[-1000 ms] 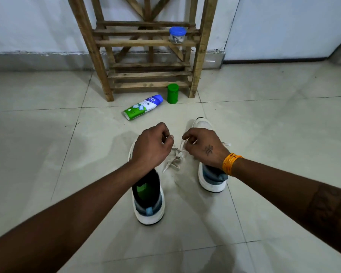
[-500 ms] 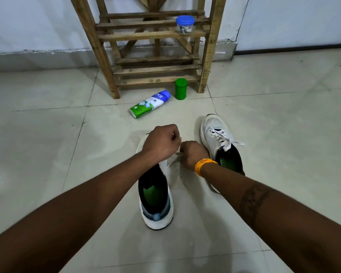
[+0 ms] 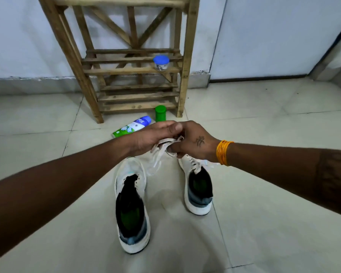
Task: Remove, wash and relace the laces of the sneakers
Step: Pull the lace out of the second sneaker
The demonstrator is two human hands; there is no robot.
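A white lace (image 3: 159, 154) is held above the floor (image 3: 264, 174) between both hands, over the gap between the two sneakers. The left hand (image 3: 154, 137) is curled around one part of it, and the fingers (image 3: 173, 149) of the right hand (image 3: 195, 141) are pinched on another; loose loops are seen hanging below the hands, blurred, so their exact run cannot be told. An orange band (image 3: 223, 152) is worn on the right wrist.

The left sneaker (image 3: 131, 203) is set on the tiles with its eyelets apparently bare. The right sneaker (image 3: 197, 186) is set beside it, apart, with a lace seemingly still threaded through its front, partly hidden by the right hand.

Behind the hands, a spray can (image 3: 133, 126) is laid on its side near a green cap (image 3: 160, 113) stood upright. A wooden rack (image 3: 134, 71) is placed against the wall, and a blue-lidded jar (image 3: 161, 63) is kept on one of its shelves.
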